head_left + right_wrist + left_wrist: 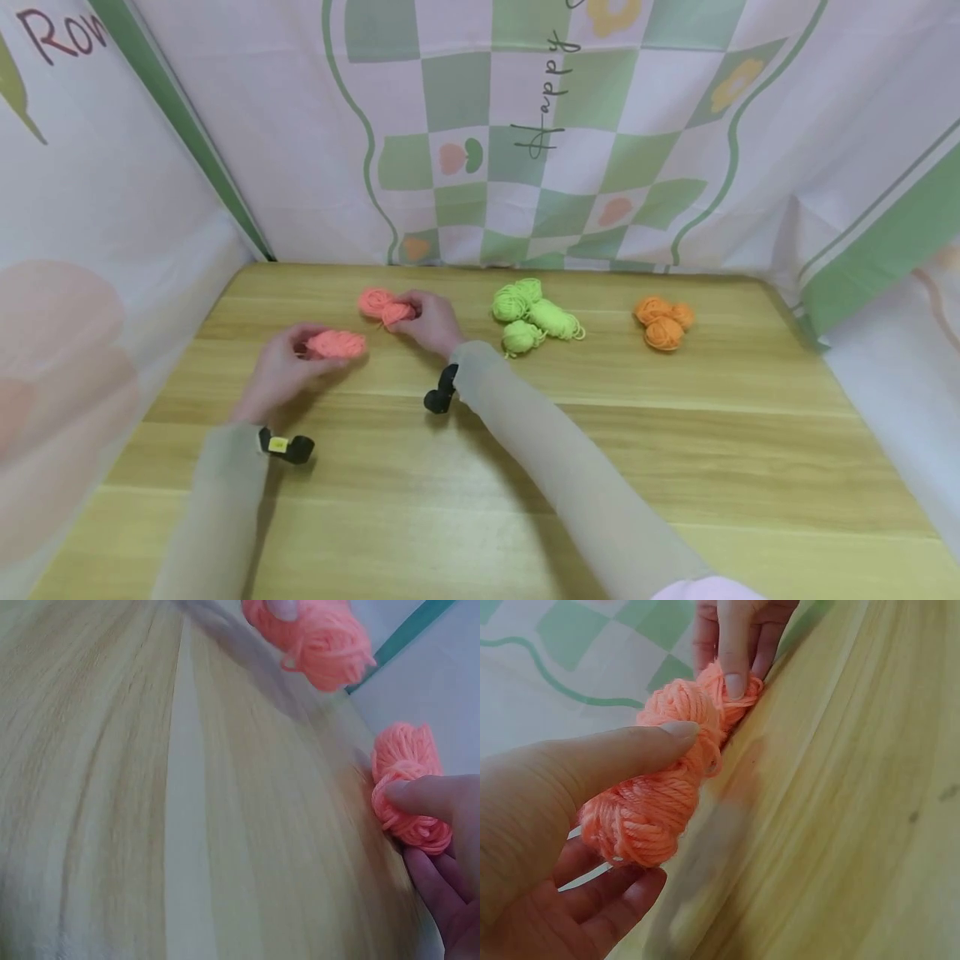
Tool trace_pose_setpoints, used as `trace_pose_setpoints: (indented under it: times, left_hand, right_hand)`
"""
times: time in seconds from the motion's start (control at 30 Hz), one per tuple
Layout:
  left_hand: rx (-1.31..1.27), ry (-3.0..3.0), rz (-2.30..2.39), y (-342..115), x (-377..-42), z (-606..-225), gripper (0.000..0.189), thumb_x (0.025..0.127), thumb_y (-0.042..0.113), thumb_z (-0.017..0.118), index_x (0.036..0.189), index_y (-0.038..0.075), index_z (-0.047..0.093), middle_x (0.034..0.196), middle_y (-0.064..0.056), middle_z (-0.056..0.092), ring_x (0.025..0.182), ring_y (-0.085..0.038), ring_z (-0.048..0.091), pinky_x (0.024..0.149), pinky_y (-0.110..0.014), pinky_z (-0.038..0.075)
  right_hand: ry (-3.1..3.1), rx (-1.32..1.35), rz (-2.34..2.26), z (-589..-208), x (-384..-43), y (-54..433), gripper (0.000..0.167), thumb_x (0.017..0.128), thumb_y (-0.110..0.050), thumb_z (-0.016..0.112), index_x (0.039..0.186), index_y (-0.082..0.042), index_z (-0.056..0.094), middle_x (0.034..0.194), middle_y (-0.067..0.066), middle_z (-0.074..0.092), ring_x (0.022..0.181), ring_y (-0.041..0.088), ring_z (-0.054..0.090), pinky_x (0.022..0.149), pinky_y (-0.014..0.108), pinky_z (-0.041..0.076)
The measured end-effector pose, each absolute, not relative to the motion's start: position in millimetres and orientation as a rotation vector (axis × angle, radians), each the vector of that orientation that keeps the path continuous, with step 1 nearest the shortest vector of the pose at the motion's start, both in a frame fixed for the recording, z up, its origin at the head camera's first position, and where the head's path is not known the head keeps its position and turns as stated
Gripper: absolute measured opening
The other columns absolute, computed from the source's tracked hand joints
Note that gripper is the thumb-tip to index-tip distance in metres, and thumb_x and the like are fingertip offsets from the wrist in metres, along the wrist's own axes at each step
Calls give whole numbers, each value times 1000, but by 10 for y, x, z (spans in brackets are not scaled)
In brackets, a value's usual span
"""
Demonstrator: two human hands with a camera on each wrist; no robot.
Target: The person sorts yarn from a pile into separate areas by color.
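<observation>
My left hand [279,371] holds a coral yarn ball [337,343] between thumb and fingers, raised a little above the table at the left. In the left wrist view the thumb lies across the top of this oblong, loosely wound ball [641,821], with fingers beneath it. Farther back, my right hand [435,323] pinches a second coral yarn ball [412,806] between thumb and fingers, low at the tabletop. Against that one sits a third coral yarn ball [375,301]. The right fingertips are partly hidden behind the yarn.
On the wooden table [420,517], several lime green yarn balls [553,319] lie grouped at the back middle. A cluster of orange yarn balls [663,322] sits to the right. A patterned curtain [517,200] hangs along the back edge, with more cloth at both sides.
</observation>
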State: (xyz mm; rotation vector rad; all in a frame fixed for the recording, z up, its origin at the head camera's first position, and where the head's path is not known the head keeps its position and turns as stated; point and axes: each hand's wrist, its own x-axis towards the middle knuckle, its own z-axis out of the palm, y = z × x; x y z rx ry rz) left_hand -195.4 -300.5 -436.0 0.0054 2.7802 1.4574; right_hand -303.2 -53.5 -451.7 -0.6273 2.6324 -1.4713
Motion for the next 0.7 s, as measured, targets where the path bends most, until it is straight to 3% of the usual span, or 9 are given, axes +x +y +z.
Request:
trace_pose_setpoints:
  times: [0.23, 0.7]
  left_hand:
    - [39, 2751, 1484, -2947, -2065, -4422, 69, 81, 33, 89, 135, 4, 58, 124, -14, 62, 106, -28, 56, 91, -41, 47]
    - [59, 2733, 1504, -2799, -2193, -4421, 68, 78, 23, 91, 131, 3, 53, 111, -14, 64, 95, -27, 57, 81, -36, 52]
  right_hand:
    - [2627, -634, -1497, -4512, -3030, -529, 38, 86, -15, 85, 121, -9, 73, 100, 0, 70, 86, 12, 61, 75, 21, 49]
    - [2620, -562, -1544, -4496, -3027, -547, 38, 84, -7, 85, 120, -7, 73, 112, 5, 73, 95, 13, 68, 81, 21, 53]
